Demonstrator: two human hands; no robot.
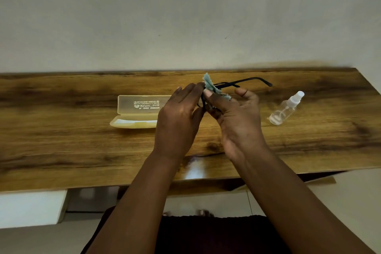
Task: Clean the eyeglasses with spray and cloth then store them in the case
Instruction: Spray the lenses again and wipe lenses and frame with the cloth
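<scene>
Black-framed eyeglasses [245,81] are held above the middle of the wooden table, one temple arm sticking out to the right. My left hand [179,117] grips the frame's left side. My right hand [237,115] pinches a small pale blue-green cloth [211,86] against a lens; the lenses are mostly hidden behind my fingers. A translucent yellow glasses case [136,112] lies open on the table to the left of my hands. A clear spray bottle [285,109] lies on its side to the right.
The wooden table [61,146] runs along a plain white wall, and its right end lies just past the bottle. A white box sits below the table's front edge at left.
</scene>
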